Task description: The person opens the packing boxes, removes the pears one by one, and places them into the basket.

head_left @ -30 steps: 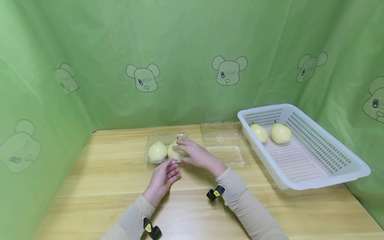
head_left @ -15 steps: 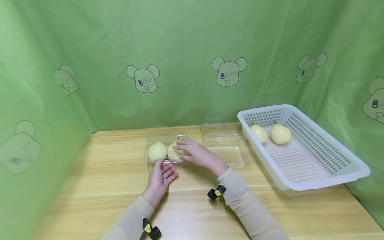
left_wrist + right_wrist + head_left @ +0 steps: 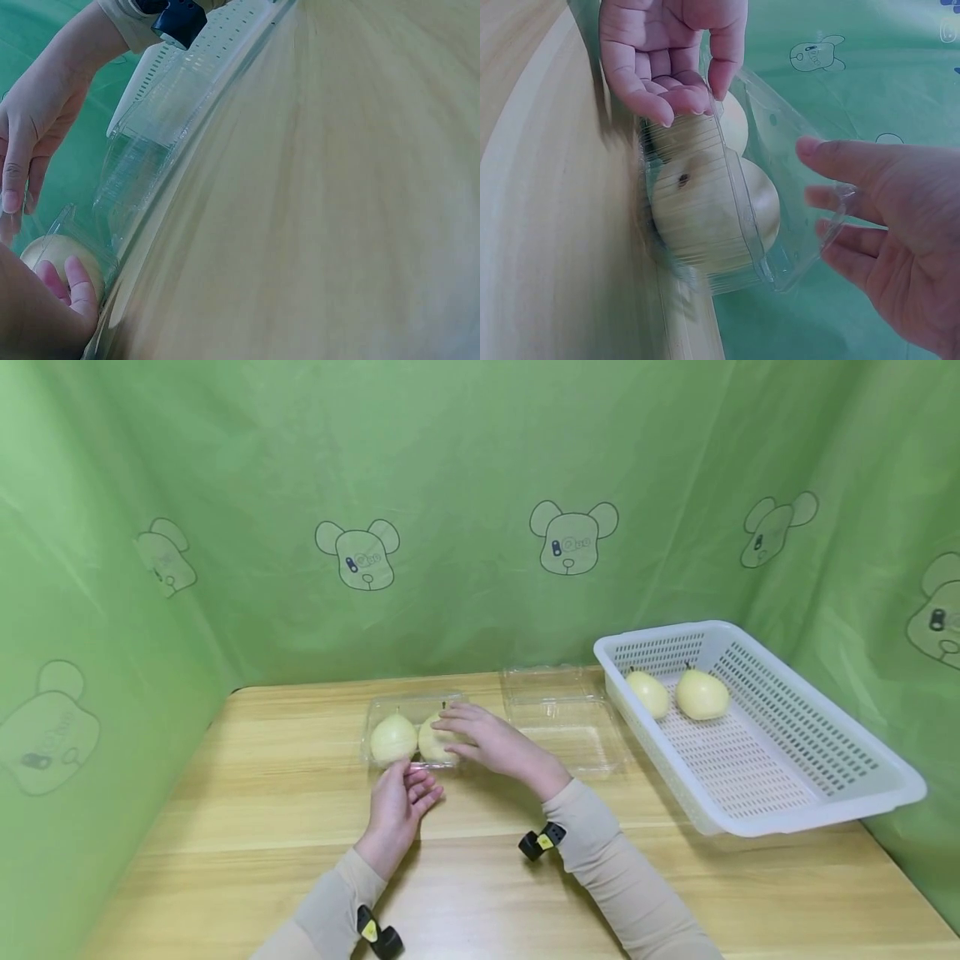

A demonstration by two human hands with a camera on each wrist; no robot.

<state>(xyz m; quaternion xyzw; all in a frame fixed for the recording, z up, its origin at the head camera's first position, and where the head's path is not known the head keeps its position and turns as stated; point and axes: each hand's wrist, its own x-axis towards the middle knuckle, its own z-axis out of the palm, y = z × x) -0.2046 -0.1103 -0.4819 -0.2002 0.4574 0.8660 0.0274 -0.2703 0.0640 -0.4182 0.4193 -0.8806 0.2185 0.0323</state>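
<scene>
A clear plastic clamshell box (image 3: pixel 417 700) holds two pale yellow pears side by side, the left pear (image 3: pixel 393 739) and the right pear (image 3: pixel 435 737). My left hand (image 3: pixel 397 806) is at the near rim of the box, thumb on the rim and the other fingers curled in front of it. My right hand (image 3: pixel 491 745) comes over the box from the right, fingers spread and extended, partly hiding the right pear. In the right wrist view the raised clear lid (image 3: pixel 791 217) slants beside the pears, its corner between that hand's thumb and fingers.
A second clear box (image 3: pixel 566 747) stands opened just right of the first. At the far right a white perforated basket (image 3: pixel 817 818) holds two more pears (image 3: pixel 701 695). Green curtains (image 3: pixel 465 468) enclose the wooden table (image 3: pixel 270 810) at the back and sides.
Over the last second my left hand has slid slightly left along the near rim of the box. My right hand stays nearly still. The pears have hardly moved.
</scene>
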